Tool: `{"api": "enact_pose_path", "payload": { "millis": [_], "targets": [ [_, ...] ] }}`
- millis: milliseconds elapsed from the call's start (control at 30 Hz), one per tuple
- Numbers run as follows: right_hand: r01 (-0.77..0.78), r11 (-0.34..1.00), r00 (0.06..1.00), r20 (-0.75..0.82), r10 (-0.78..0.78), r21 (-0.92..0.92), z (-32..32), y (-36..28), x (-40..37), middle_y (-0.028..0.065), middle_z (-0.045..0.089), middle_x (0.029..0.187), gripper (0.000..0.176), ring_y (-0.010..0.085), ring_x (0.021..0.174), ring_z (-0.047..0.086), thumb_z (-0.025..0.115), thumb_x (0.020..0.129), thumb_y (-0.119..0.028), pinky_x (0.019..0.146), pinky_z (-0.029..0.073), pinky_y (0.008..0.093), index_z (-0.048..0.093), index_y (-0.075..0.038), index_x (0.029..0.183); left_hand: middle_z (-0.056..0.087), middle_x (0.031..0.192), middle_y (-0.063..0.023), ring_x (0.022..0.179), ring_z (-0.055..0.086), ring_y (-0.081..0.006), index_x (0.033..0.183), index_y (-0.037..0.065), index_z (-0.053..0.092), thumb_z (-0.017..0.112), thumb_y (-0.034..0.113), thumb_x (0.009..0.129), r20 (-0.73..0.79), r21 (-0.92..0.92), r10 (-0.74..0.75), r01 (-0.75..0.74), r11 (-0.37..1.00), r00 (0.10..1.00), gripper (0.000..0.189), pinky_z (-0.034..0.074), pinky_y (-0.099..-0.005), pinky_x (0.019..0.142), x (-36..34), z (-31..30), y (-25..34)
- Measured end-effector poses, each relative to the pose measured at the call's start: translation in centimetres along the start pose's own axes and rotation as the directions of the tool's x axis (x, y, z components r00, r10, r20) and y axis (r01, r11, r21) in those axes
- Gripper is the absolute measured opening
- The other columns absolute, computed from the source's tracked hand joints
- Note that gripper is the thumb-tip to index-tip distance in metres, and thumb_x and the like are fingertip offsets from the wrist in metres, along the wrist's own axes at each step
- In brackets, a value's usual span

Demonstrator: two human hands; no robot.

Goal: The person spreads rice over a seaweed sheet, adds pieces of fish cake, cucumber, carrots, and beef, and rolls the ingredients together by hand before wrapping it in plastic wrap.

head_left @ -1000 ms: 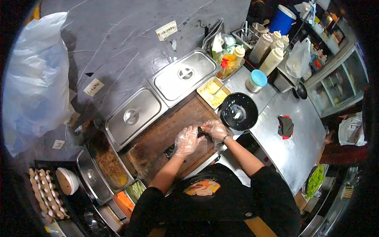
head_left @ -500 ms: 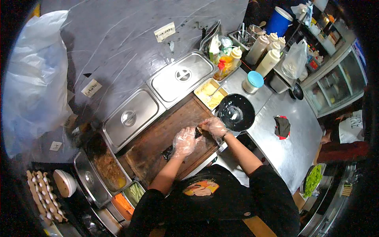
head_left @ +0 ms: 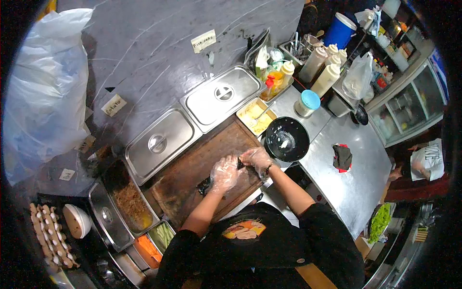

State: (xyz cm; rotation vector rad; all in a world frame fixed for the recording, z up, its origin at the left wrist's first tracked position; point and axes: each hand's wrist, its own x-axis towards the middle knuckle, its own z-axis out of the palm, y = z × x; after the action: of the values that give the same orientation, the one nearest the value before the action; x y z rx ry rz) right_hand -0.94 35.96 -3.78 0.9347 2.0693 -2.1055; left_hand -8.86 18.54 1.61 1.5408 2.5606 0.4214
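Note:
A dark seaweed-like roll (head_left: 204, 186) lies over a wooden cutting board (head_left: 192, 166), its left end showing past my left hand (head_left: 224, 174). That hand, in a clear plastic glove, is wrapped round the roll's middle. At the roll's right end, my right hand (head_left: 256, 160), gloved too, has its fingers pressed together at the dark tip, close beside the left fingers. My palms and the underside of the roll are hidden.
Lidded steel trays (head_left: 163, 139) border the board's far side. A yellow-filled tray (head_left: 255, 117) and a black bowl (head_left: 287, 138) stand at the right. Shredded brown filling (head_left: 130, 202), carrots (head_left: 148, 250) and cucumber (head_left: 162, 235) sit at the left. A co-worker's hand (head_left: 421, 169) shows at far right.
My right hand has shifted slightly up and left, nearer my left hand. At far right, the co-worker's hand and a white printed bag are more in view.

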Motion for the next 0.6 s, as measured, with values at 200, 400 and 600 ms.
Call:
{"api": "enact_pose_path", "payload": {
  "millis": [200, 400, 600],
  "targets": [
    [-0.079, 0.956, 0.994, 0.098, 0.053, 0.281, 0.3, 0.6, -0.4, 0.0076, 0.071, 0.096, 0.022, 0.0159, 0.087, 0.069, 0.076, 0.083, -0.009, 0.078, 0.056, 0.0249, 0.070, 0.003, 0.100, 0.061, 0.100, -0.0142, 0.093, 0.060, -0.0312, 0.109, 0.004, 0.057, 0.068, 0.047, 0.081, -0.047, -0.009, 0.030, -0.031, 0.999, 0.998, 0.053, 0.049, -0.0431, 0.083, 0.0, 0.1, 0.0],
    [-0.143, 0.989, 0.983, 0.123, 0.139, 0.022, -0.3, -2.9, -2.1, 0.0070, 0.072, 0.098, 0.026, 0.0118, 0.087, 0.067, 0.076, 0.084, -0.014, 0.078, 0.055, 0.0228, 0.070, 0.003, 0.102, 0.061, 0.099, -0.0135, 0.092, 0.060, -0.0313, 0.107, 0.004, 0.058, 0.068, 0.045, 0.081, -0.035, 0.010, 0.030, -0.030, 1.000, 0.999, 0.050, 0.050, -0.0430, 0.082, 0.0, 0.1, 0.0],
    [0.066, 0.911, 0.990, 0.142, -0.008, -0.407, -0.6, -1.4, -0.6, 0.0049, 0.073, 0.097, 0.027, 0.0104, 0.086, 0.067, 0.075, 0.084, -0.025, 0.080, 0.054, 0.0244, 0.073, -0.005, 0.102, 0.061, 0.101, -0.0146, 0.094, 0.060, -0.0318, 0.107, 0.004, 0.058, 0.068, 0.044, 0.082, -0.053, -0.007, 0.041, -0.041, 0.999, 0.998, 0.049, 0.050, -0.0435, 0.084, 0.0, -0.7, 0.3]
  ]
}}
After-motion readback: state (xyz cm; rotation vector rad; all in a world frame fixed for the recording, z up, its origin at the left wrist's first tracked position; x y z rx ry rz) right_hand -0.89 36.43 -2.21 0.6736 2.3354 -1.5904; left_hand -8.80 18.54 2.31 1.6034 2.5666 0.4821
